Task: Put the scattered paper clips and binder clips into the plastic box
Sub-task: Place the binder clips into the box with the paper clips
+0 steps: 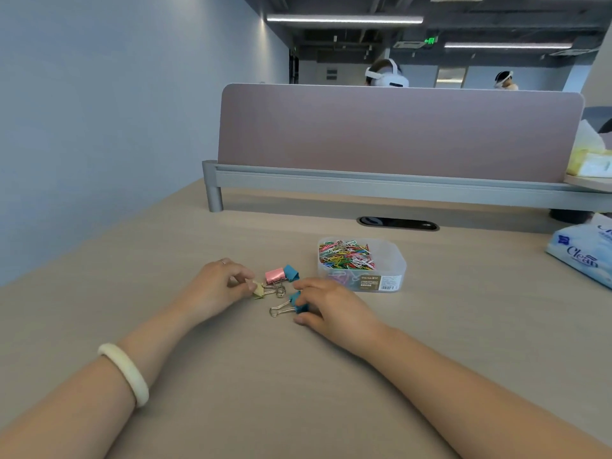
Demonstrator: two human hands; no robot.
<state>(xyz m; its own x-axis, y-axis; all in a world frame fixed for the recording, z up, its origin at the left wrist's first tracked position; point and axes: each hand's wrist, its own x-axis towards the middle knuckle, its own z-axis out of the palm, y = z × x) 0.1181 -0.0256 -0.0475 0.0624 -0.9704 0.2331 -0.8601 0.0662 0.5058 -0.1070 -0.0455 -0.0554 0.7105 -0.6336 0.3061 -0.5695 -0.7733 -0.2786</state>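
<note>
A white bangle (123,372) sat on the left forearm, nearest of all, and both forearms lay on the counter (265,385). The left hand (215,286) rested on the counter with its fingers curled, thumb and fingertips pinching the body of a yellow clip (258,290). Just to its right, the right hand (331,309) lay knuckles up, its fingers bent over a near blue clip (299,303) and its thumb tucked in under it, so that it gripped the clip's body. That clip's wire handles stuck out leftward, into the gap between the two hands.

Just beyond that gap, a little past the fingertips of both hands, a pink clip (275,275) and a far blue clip (291,272) lay touching side by side on the counter, the pink one's handles reaching down beside the yellow clip.

The box (395,260), clear plastic and open-topped, stood just beyond the right hand and slightly to its right, near but not touching it. A heap of coloured paper clips (346,255) filled its left part.

Farther off to the right of the right hand lay a tissue pack (583,253). Past the box were a cable slot (397,223) in the counter and then a divider (397,134).
</note>
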